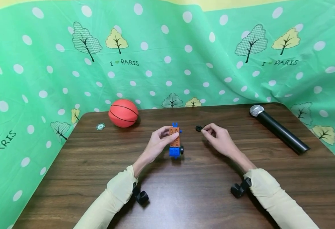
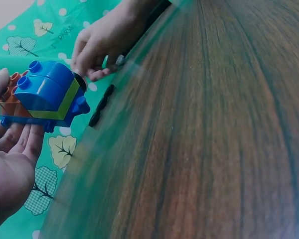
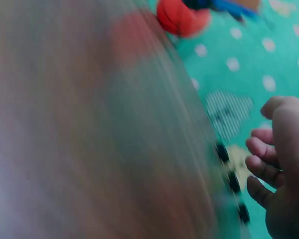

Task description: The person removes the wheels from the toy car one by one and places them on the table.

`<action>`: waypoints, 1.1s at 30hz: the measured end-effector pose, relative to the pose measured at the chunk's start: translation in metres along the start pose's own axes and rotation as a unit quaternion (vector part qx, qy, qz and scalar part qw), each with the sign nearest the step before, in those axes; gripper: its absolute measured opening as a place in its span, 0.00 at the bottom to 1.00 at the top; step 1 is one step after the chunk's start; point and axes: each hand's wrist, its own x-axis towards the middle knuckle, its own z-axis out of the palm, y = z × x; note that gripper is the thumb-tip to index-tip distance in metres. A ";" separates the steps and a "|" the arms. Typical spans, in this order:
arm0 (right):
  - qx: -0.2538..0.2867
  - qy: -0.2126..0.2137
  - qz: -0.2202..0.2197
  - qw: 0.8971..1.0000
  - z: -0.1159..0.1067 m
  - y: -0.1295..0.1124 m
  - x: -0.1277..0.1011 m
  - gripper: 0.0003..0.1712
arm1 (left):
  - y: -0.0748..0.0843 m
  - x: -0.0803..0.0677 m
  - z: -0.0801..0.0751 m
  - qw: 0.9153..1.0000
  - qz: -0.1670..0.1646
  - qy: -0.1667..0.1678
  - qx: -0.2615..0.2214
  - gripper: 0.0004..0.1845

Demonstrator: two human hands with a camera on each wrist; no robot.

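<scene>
My left hand grips the brick car mid-bench, its long axis running toward the far edge. My right hand pinches a black wheel just right of the car's far end.

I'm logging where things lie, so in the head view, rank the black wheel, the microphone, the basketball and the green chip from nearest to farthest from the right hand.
1. Black wheel: at the fingertips of the right hand, just to its left.
2. Microphone: to the right, by the table's far right corner.
3. Basketball: far left, at the back edge.
4. Green chip: left of the basketball.
</scene>
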 end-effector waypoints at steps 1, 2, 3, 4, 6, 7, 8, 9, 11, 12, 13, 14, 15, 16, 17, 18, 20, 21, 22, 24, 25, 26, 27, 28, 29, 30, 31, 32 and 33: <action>0.026 -0.014 0.002 1.000 0.004 -0.006 -0.003 0.10 | 0.000 0.001 0.001 1.000 0.001 -0.001 0.000 0.25; 0.052 -0.030 0.005 0.998 0.008 -0.012 -0.006 0.10 | 0.001 0.001 0.002 1.000 0.001 -0.003 -0.001 0.24; 0.073 -0.047 0.006 0.996 0.011 -0.018 -0.009 0.11 | 0.001 0.001 0.003 1.000 0.003 -0.003 0.000 0.24; 0.093 -0.064 0.009 0.994 0.015 -0.023 -0.012 0.12 | 0.002 0.002 0.004 1.000 0.003 -0.003 0.000 0.24; 0.132 -0.097 0.012 0.986 0.023 -0.034 -0.017 0.14 | 0.001 0.002 0.006 1.000 0.004 0.001 0.000 0.24; 0.148 -0.111 0.015 0.983 0.026 -0.039 -0.019 0.15 | 0.001 0.003 0.006 1.000 0.005 0.003 -0.001 0.23; 0.162 -0.122 0.017 0.979 0.030 -0.043 -0.021 0.15 | 0.001 0.003 0.006 1.000 0.006 0.004 -0.003 0.23; 0.172 -0.130 0.020 0.976 0.033 -0.047 -0.023 0.16 | 0.000 0.003 0.007 1.000 0.007 0.006 -0.006 0.22; 0.192 -0.143 0.027 0.971 0.038 -0.052 -0.025 0.16 | 0.000 0.004 0.007 1.000 0.008 0.009 -0.011 0.22; 0.202 -0.146 0.032 0.968 0.041 -0.054 -0.026 0.16 | -0.001 0.004 0.008 1.000 0.009 0.011 -0.014 0.22; 0.213 -0.146 0.035 0.966 0.043 -0.056 -0.027 0.16 | -0.001 0.005 0.008 1.000 0.010 0.012 -0.017 0.21; 0.224 -0.144 0.037 0.963 0.045 -0.057 -0.028 0.16 | -0.001 0.005 0.008 1.000 0.011 0.016 -0.021 0.21; 0.234 -0.141 0.039 0.961 0.047 -0.058 -0.028 0.15 | -0.001 0.005 0.009 0.999 0.013 0.020 -0.026 0.21; 0.243 -0.135 0.039 0.960 0.048 -0.059 -0.028 0.15 | -0.001 0.006 0.009 0.999 0.015 0.026 -0.029 0.20; 0.250 -0.126 0.038 0.959 0.050 -0.060 -0.027 0.14 | -0.001 0.006 0.010 0.999 0.016 0.032 -0.033 0.20; 0.254 -0.115 0.039 0.960 0.052 -0.061 -0.027 0.13 | -0.002 0.006 0.010 0.998 0.017 0.038 -0.036 0.20; 0.258 -0.094 0.040 0.961 0.054 -0.063 -0.027 0.13 | -0.002 0.006 0.011 0.998 0.015 0.045 -0.037 0.21; 0.259 -0.084 0.041 0.961 0.055 -0.064 -0.026 0.12 | -0.002 0.006 0.011 0.998 0.013 0.046 -0.035 0.21; 0.261 -0.075 0.043 0.961 0.055 -0.065 -0.026 0.12 | -0.002 0.005 0.012 0.998 0.010 0.045 -0.032 0.22; 0.266 -0.059 0.047 0.961 0.056 -0.066 -0.026 0.12 | -0.002 0.004 0.013 0.999 0.007 0.040 -0.026 0.24; 0.270 -0.053 0.049 0.960 0.057 -0.067 -0.026 0.11 | -0.002 0.003 0.013 0.999 0.006 0.036 -0.022 0.25; 0.274 -0.047 0.051 0.959 0.057 -0.068 -0.026 0.11 | -0.002 0.003 0.013 0.999 0.006 0.034 -0.022 0.26; 0.276 -0.042 0.053 0.959 0.058 -0.068 -0.026 0.11 | -0.003 0.002 0.013 0.999 0.006 0.033 -0.023 0.27; 0.276 -0.037 0.054 0.959 0.058 -0.068 -0.025 0.11 | -0.003 0.002 0.013 0.999 0.005 0.033 -0.025 0.28; 0.274 -0.034 0.055 0.959 0.059 -0.068 -0.025 0.11 | -0.004 0.001 0.013 0.999 0.003 0.034 -0.028 0.28; 0.273 -0.032 0.053 0.960 0.059 -0.069 -0.025 0.11 | -0.004 0.001 0.013 0.999 0.001 0.034 -0.033 0.28; 0.270 -0.033 0.052 0.961 0.060 -0.069 -0.025 0.11 | -0.004 0.001 0.013 0.999 -0.002 0.035 -0.038 0.28; 0.268 -0.033 0.051 0.961 0.060 -0.069 -0.025 0.10 | -0.004 0.000 0.013 0.998 -0.004 0.036 -0.045 0.27; 0.265 -0.034 0.049 0.962 0.061 -0.070 -0.025 0.10 | -0.004 0.001 0.013 0.998 -0.005 0.036 -0.051 0.26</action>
